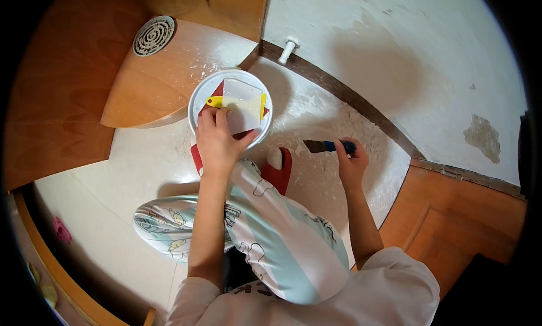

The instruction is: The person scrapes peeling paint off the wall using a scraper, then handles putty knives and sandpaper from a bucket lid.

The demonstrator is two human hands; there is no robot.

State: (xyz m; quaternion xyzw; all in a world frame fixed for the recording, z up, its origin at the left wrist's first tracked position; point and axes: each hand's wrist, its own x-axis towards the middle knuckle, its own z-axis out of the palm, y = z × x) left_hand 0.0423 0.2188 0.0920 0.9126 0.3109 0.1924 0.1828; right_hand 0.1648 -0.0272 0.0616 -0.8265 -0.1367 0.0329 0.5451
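My left hand [217,142] reaches into a round white bucket [193,97], its fingers at the lower edge of a white rectangular piece [241,100]. The fingertips are partly hidden, so their grip cannot be made out. Under the white piece lie a yellow-handled tool [214,101] and something red. To the right, my right hand [352,162] is closed around the blue handle of a putty knife [317,146], whose dark blade points left above the dusty floor.
White flakes cover the floor [316,185] along the wall's dark baseboard [344,94]. A white pipe fitting [289,50] sticks out of the patchy wall. A wooden shelf [169,72] holds a round patterned disc [153,36]. A wooden door [451,218] stands right; a pink object [62,230] lies left.
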